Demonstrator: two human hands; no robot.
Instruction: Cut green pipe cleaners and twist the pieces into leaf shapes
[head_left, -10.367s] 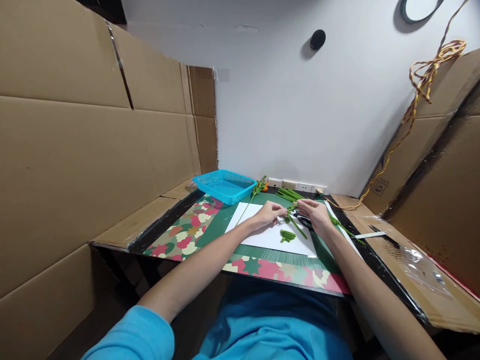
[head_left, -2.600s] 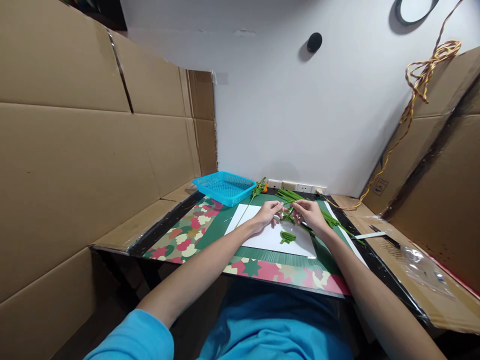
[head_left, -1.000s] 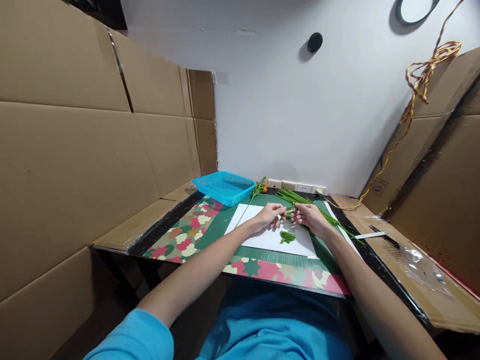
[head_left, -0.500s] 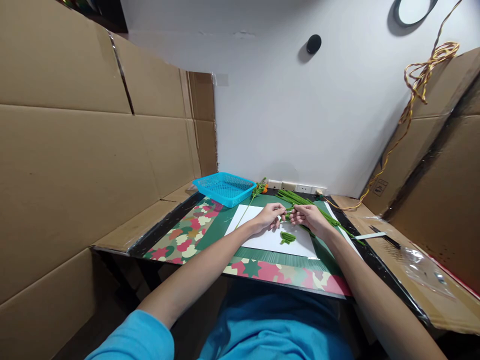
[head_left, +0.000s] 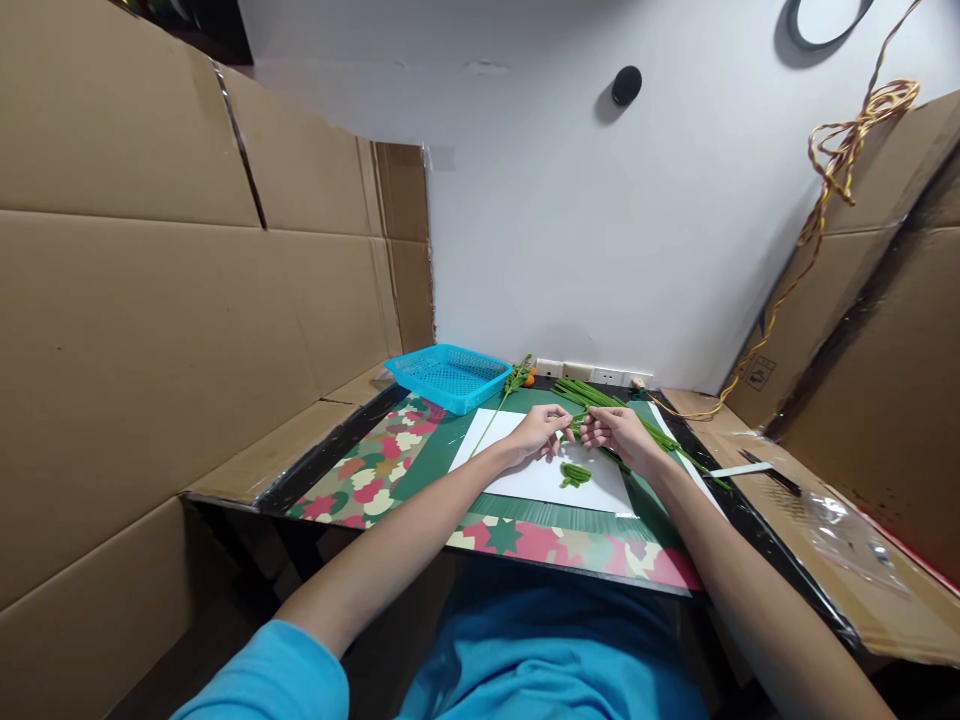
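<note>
Both hands meet above a white sheet of paper [head_left: 517, 487]. My left hand [head_left: 541, 432] pinches one end of a green pipe cleaner [head_left: 579, 420], and my right hand [head_left: 613, 430] pinches it from the other side; the fingers hide much of it. Just below the hands, a leaf-like piece of bent green pipe cleaner [head_left: 575, 475] lies on the paper. Behind and to the right of my right hand is a bundle of straight green pipe cleaners [head_left: 592, 393], spread slantwise over the table.
A blue plastic basket [head_left: 450, 378] stands at the back left. Beside it lies a green-stemmed flower with orange parts [head_left: 517, 378]. Along the wall runs a power strip [head_left: 577, 372]. To the right are a white strip [head_left: 739, 470], a black pen-like tool [head_left: 780, 480] and a clear plastic bag [head_left: 855, 545].
Hardly anything differs. Both hands keep their pinch in nearly the same place, with only slight finger movement; the leaf-like piece stays put.
</note>
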